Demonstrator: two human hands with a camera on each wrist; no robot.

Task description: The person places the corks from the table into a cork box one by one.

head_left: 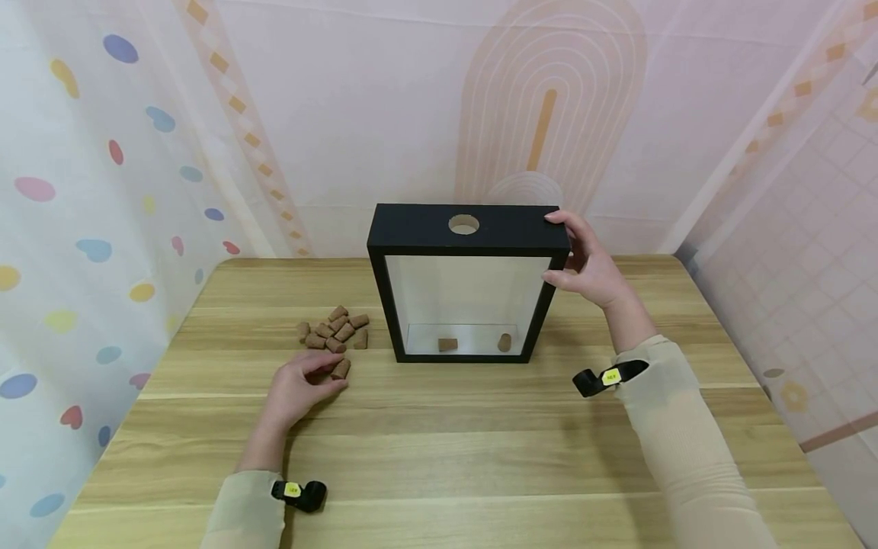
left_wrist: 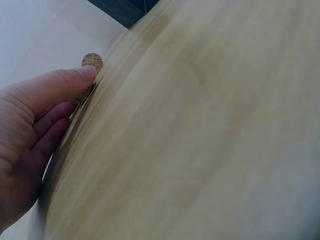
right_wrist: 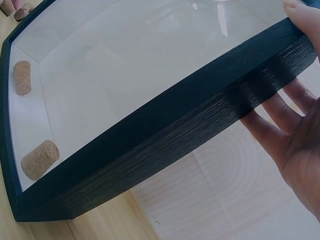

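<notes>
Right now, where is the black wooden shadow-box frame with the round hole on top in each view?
Head: black wooden shadow-box frame upright at table centre, right hand steadying its corner.
Left wrist: only a dark corner at the top edge.
Right wrist: fills the picture.
Shared landmark: the frame itself.

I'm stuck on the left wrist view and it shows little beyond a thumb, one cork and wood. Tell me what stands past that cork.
Observer: A black shadow-box frame stands upright on the table, with a round hole in its top edge.
Operator: Report what is inside it.
Observer: Two corks lie on its floor behind the glass, apart from each other.
Operator: Say where the other hand is.
Observer: The right hand steadies the frame's upper right corner, fingers straight.
Operator: Give me the cork supply.
Observer: A loose pile of corks lies left of the frame; the left hand pinches one cork just in front of the pile.
</notes>
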